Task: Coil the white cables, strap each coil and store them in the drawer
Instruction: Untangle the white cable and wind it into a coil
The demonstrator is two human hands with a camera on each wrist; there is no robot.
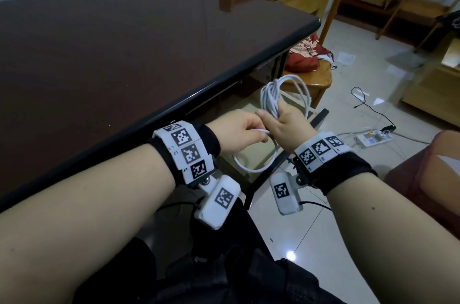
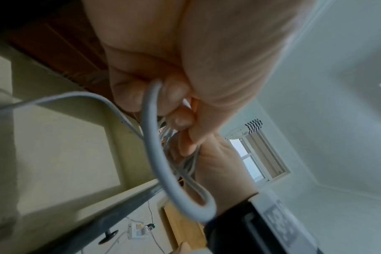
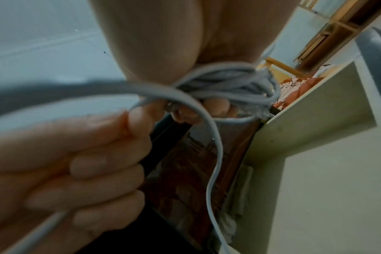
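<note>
A white cable [image 1: 270,94] is gathered into a coil off the table's right edge. My right hand [image 1: 280,118] grips the bundled loops, which stick up above the fist; one long loop [image 1: 256,166] hangs below it. My left hand [image 1: 262,135] sits just left of it and pinches a single free strand of the same cable. In the right wrist view the bundle [image 3: 224,80] sits in the right fist and the left hand's curled fingers [image 3: 102,165] hold the strand. In the left wrist view the strand [image 2: 151,137] runs out of the left fingers [image 2: 176,96]. No strap shows.
The dark glossy table [image 1: 112,42] fills the left. A pale open box [image 3: 315,123], perhaps a drawer, lies under its edge. A wooden chair with red cloth [image 1: 303,59] stands beyond the hands. A power strip [image 1: 373,138] and black wire [image 1: 368,104] lie on the tiled floor.
</note>
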